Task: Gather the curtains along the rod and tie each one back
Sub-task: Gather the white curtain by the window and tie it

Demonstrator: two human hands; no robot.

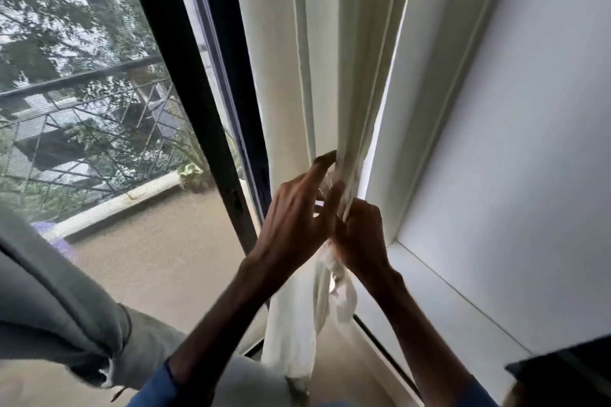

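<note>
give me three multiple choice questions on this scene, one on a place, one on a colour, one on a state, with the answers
1. Where does the cream curtain hang?
A) between the window frame and the white wall
B) across the middle of the glass
C) in a heap on the floor

2. What colour is the window frame?
A) white
B) black
C) red

3. What is the right hand doing?
A) hanging free
B) gripping the bunched curtain
C) pressing flat on the glass

Answers:
1 A, its folds fall right beside the wall.
2 B, the bar left of the curtain is black.
3 B, its fingers curl round the gathered folds.
</note>
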